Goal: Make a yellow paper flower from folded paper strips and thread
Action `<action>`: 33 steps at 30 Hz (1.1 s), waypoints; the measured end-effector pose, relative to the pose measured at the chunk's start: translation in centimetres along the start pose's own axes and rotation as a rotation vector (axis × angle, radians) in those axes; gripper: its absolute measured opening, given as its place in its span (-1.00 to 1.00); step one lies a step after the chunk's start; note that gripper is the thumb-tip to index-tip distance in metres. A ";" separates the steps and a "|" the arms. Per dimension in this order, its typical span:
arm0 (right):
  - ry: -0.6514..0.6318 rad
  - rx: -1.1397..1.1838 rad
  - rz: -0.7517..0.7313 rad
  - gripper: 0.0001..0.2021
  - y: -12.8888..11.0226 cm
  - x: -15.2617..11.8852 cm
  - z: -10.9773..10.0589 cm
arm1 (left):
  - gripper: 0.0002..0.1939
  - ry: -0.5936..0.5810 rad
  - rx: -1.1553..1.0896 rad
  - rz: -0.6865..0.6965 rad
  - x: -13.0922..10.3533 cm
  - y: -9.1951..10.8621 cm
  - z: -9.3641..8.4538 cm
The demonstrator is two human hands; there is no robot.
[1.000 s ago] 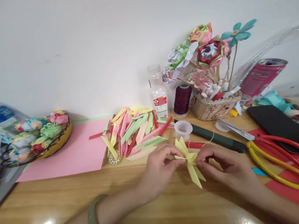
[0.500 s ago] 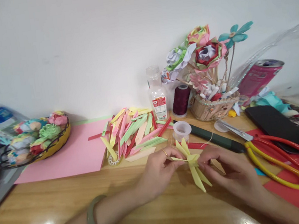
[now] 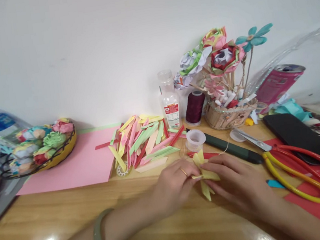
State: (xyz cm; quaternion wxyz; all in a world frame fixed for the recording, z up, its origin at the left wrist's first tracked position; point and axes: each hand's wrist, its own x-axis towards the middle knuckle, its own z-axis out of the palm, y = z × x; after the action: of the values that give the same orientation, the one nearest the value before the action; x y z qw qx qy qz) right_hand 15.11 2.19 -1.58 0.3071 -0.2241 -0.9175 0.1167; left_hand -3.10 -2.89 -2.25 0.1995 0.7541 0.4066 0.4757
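Observation:
A folded yellow paper piece (image 3: 203, 174) with strips sticking up and down is between my two hands, just above the wooden table. My left hand (image 3: 176, 183) pinches its left side between thumb and fingers. On the right side, my right hand (image 3: 235, 179) has its fingers and thumb closed around the paper's edge. The fingertips of both hands are close together at the paper's middle. Directly behind it stands a small clear round container (image 3: 195, 140). A pile of coloured paper strips (image 3: 145, 140) lies beyond my left hand.
Red-and-yellow scissors (image 3: 298, 172) and a black phone (image 3: 302, 137) lie to the right, by red paper. Behind stand a glass bottle (image 3: 170, 102), a purple thread spool (image 3: 195, 108) and a flower basket (image 3: 230, 113). Pink paper (image 3: 93, 157) and a yellow basket (image 3: 66, 151) are left.
The yellow paper has turned, and its lower strips now show closer together. My right hand has shifted left and its fingers now reach over the paper. My left hand has moved slightly right.

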 end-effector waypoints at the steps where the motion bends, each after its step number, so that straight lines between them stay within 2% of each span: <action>1: -0.005 -0.030 -0.016 -0.77 -0.1 0.0 0.1 | -0.90 -0.010 0.027 0.005 -0.1 0.1 0.0; 5: -0.024 -0.103 -0.025 -0.85 -0.7 -0.2 0.3 | -0.85 -0.060 0.138 -0.004 -0.4 0.4 0.2; 12: -0.082 -0.096 0.033 -0.86 -1.3 -0.1 0.2 | -0.75 -0.169 0.365 0.052 -0.5 0.6 0.2; 20: -0.091 -0.072 0.055 -0.85 -1.5 0.0 0.3 | -0.75 -0.185 0.344 0.032 -0.7 0.4 0.3; 23: -0.049 -0.135 -0.014 -0.86 -1.1 -0.4 0.4 | -0.78 -0.138 0.210 -0.038 -0.7 0.3 0.4; 28: 0.011 -0.198 -0.145 -0.81 0.1 -0.7 -0.3 | -0.88 0.040 -0.068 -0.269 -0.1 0.1 0.0; 30: 0.021 -0.162 -0.137 -0.84 0.4 -0.5 -0.9 | -0.92 0.083 -0.116 -0.315 0.1 -0.1 -0.2; 33: 0.086 -0.031 -0.034 -0.83 0.4 0.1 -1.6 | -0.93 0.116 -0.165 -0.268 0.1 -0.6 -0.4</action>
State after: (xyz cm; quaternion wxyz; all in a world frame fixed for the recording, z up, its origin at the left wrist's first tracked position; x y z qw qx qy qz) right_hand 16.19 2.66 -0.39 0.3445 -0.2180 -0.9089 0.0873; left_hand -3.65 -2.50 -2.40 0.2985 0.6455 0.4738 0.5194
